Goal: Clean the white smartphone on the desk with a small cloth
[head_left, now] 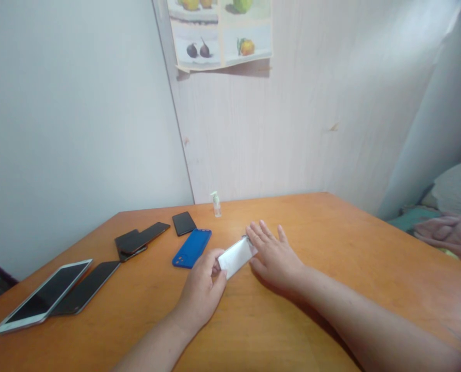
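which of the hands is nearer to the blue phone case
Left. The left hand is close to the blue phone case, at its near right side; the right hand is farther right, at the right end of the white object.

Glare upper right on wall [296,119]; soft shadows; right edge blurry.

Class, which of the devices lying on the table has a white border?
The leftmost tablet: its white border sets it apart from the black devices to its right, which show none.
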Demonstrator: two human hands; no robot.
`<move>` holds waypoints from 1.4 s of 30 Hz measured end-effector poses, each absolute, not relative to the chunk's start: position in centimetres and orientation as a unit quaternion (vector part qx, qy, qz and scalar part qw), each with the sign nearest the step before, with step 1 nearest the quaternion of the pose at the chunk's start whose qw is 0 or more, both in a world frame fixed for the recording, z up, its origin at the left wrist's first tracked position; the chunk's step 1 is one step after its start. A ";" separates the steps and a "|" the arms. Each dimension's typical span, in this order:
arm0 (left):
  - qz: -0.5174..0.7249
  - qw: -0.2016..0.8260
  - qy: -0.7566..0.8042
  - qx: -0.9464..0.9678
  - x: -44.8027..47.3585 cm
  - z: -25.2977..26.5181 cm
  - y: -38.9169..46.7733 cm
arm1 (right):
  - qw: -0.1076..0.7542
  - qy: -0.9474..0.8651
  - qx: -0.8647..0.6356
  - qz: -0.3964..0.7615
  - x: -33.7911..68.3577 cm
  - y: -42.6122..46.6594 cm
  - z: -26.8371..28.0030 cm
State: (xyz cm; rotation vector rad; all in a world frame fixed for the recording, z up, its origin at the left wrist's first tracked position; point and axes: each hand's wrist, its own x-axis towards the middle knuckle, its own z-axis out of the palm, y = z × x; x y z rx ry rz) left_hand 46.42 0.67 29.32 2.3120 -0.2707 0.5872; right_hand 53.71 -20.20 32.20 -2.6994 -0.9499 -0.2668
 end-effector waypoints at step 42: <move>0.210 0.381 -0.105 0.894 46.4 29.3 0.6 | 0.419 -0.342 -0.814 -0.215 57.3 -20.9 30.7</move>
